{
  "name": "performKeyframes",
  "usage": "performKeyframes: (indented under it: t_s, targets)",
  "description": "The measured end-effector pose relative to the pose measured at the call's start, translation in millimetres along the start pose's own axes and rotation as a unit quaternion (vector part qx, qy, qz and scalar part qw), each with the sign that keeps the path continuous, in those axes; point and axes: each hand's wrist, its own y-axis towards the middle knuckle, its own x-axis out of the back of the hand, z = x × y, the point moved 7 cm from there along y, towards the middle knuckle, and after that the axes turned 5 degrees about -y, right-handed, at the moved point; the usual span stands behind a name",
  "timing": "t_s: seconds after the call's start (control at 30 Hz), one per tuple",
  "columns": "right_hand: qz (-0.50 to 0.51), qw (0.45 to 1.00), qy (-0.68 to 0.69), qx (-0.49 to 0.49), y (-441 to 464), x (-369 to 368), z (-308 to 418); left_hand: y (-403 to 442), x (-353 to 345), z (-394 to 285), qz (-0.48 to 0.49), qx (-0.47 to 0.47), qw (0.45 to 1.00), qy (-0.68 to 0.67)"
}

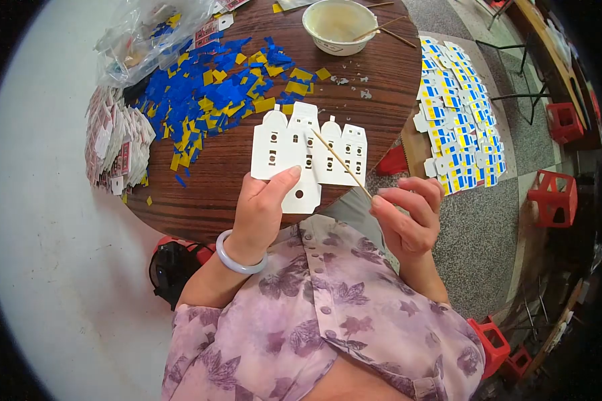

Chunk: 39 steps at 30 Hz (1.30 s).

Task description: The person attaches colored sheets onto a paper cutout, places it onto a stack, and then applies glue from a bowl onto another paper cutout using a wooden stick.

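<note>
My left hand (pixel 266 200) grips a flat white die-cut paper box blank (pixel 272 137) by its lower left part, thumb on top. House-shaped panels with small window cut-outs run along the blank, and a flap with a round hole points toward me. Between the thumb and fingers of my right hand (pixel 411 212) is a thin wooden stick (pixel 341 162). Its far tip lies over the upper middle of the blank; whether it touches cannot be made out. Blue and yellow paper pieces (pixel 201 93) are heaped just beyond my left hand.
A white bowl (pixel 314 40) with pale paste and sticks stands at the back of the round wooden table (pixel 374 87). Stacked printed blanks (pixel 114 144) and a plastic bag (pixel 130 43) sit at left. Rows of blue-and-yellow blanks (pixel 458 120) lie at right, near red stools (pixel 554 199).
</note>
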Motion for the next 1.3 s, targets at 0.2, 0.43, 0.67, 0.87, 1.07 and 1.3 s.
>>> performKeyframes:
  t_s: [0.2, 0.43, 0.67, 0.87, 1.07, 1.3]
  targets:
    - [-0.006, 1.000, 0.017, 0.002, 0.6, -7.0, -3.1, -1.5, -3.6, -0.7, -0.003, 0.002, 1.000, -0.020]
    - [-0.011, 0.994, 0.080, -0.077, -10.3, -0.4, -22.5, 0.5, 3.3, 0.9, -0.014, 0.001, 1.000, -0.027]
    - [-0.205, 0.740, 0.488, -0.415, -59.5, -4.6, -91.2, 1.2, 5.1, -0.8, -0.020, -0.021, 0.999, -0.046]
    - [-0.205, 0.700, 0.538, -0.422, -74.3, -17.4, -99.9, 0.6, 8.8, -0.1, -0.038, -0.030, 0.998, -0.034]
    - [-0.182, 0.776, 0.466, -0.385, -47.4, -10.7, -86.0, -1.4, 15.1, -12.3, -0.049, -0.140, 0.971, 0.188]
    - [-0.171, 0.949, 0.210, -0.162, 41.8, 5.2, -85.9, 2.2, 20.0, -17.3, -0.042, -0.090, 0.993, -0.060]
